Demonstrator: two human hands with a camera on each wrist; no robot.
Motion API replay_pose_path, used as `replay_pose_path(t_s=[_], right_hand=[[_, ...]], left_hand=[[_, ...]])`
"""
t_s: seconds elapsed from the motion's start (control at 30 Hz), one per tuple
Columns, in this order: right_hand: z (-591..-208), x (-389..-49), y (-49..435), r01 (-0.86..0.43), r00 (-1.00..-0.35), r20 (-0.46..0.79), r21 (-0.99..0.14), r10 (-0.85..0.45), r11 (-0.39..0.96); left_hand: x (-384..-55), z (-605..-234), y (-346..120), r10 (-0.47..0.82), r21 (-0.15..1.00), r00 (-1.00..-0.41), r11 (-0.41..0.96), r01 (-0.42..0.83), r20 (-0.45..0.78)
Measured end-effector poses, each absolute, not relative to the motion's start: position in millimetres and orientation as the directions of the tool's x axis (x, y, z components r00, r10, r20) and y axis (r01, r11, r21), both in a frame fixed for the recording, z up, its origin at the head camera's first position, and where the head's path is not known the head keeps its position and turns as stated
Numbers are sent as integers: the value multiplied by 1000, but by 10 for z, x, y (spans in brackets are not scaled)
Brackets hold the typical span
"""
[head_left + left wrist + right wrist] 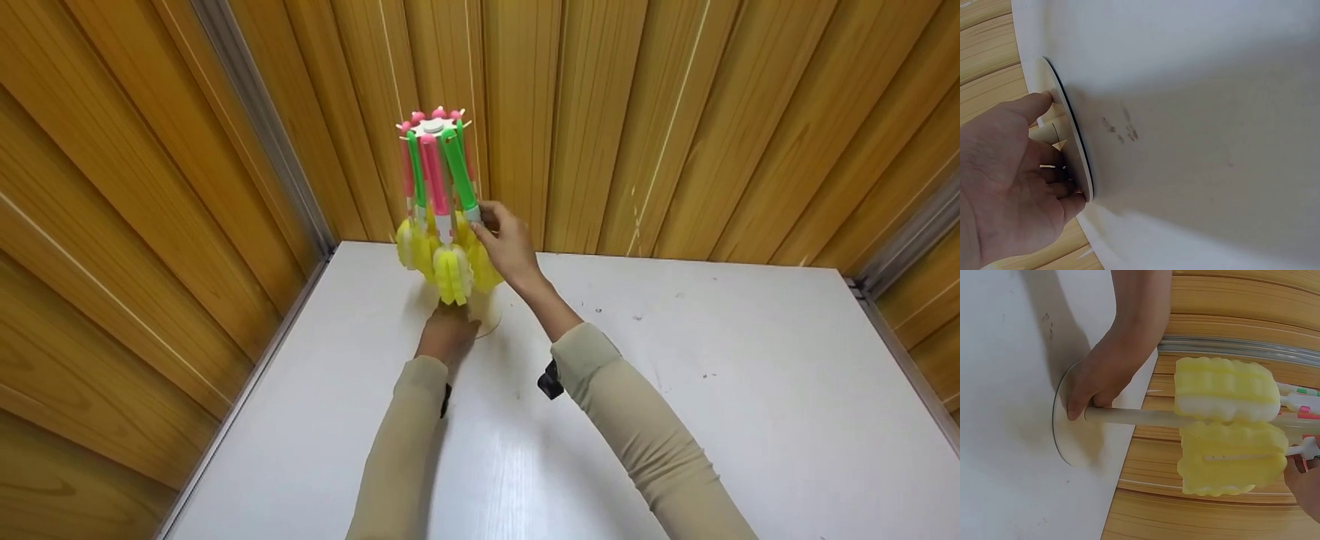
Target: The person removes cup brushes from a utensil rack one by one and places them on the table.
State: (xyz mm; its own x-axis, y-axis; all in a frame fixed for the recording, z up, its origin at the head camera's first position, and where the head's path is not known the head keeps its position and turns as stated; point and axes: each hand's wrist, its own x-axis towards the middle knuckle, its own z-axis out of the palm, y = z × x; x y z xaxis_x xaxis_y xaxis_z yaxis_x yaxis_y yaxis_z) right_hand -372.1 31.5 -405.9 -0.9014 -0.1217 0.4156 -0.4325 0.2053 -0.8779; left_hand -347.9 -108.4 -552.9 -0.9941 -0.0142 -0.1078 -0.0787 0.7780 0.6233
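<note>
A tall stand holds several bottle brushes with pink and green handles and yellow-white sponge heads hanging down. My right hand (512, 244) pinches a green-handled brush (461, 171) near its pale collar, on the stand's right side. Low down, my left hand (448, 331) holds the stand's round base (1075, 132), thumb and bent fingers on it around the pole (1140, 417). Sponge heads (1227, 388) hang beside the pole in the right wrist view. The white hub (433, 127) tops the stand. In the head view, sponges partly cover my left fingers.
The stand is on a white table (675, 420) near its back edge. Wood-patterned panels (600, 127) rise behind and at both sides. A metal rail (255, 360) runs along the left edge. Small dark marks (1120, 129) spot the tabletop.
</note>
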Motion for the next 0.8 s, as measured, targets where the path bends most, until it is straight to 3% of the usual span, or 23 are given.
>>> replay_pose_path(t_s=[0.37, 0.63, 0.8], right_hand=[[-4086, -3750, 364, -430, -902, 413, -884, -128, 182], [-4062, -3739, 465, -349, -932, 343, -937, -121, 28], [-4008, -3695, 522, -324, -938, 319, -946, -133, 15]], left_hand=[[-3431, -5515, -1081, -15, 621, -996, 781, -64, -84], [-3447, -5503, -1068, -17, 618, -995, 783, -75, -100], [-3479, -5527, -1070, -38, 638, -992, 763, -109, -124]])
